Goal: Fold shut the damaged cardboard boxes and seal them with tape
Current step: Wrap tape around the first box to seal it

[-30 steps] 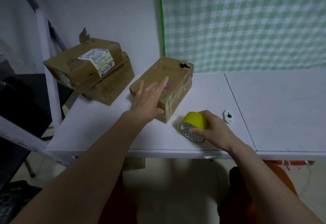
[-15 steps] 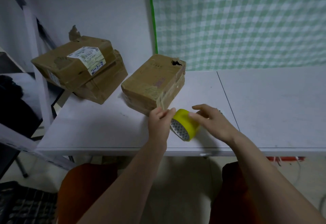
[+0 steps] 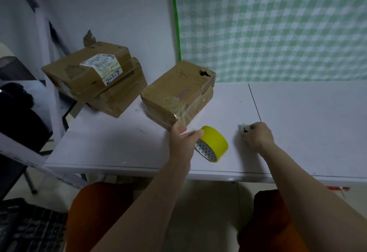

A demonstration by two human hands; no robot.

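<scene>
Handwritten "2-1-3" stands on the white shipping label [image 3: 103, 67] atop the stacked cardboard box [image 3: 87, 73], at ten o'clock; its other print is illegible.

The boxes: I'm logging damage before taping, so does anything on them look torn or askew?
Yes. The nearest box has a ragged hole at its far top corner. The labelled box sits tilted on the box beneath, with a torn scrap sticking up at its back edge.

A white table [image 3: 123, 142] is carrying two stacked cardboard boxes [image 3: 93, 77] at its back left and a taped box [image 3: 176, 93] nearer the middle. A yellow tape roll [image 3: 215, 141] is standing on edge near the front, and a small white object [image 3: 244, 129], possibly a cutter, is lying beside it.
</scene>
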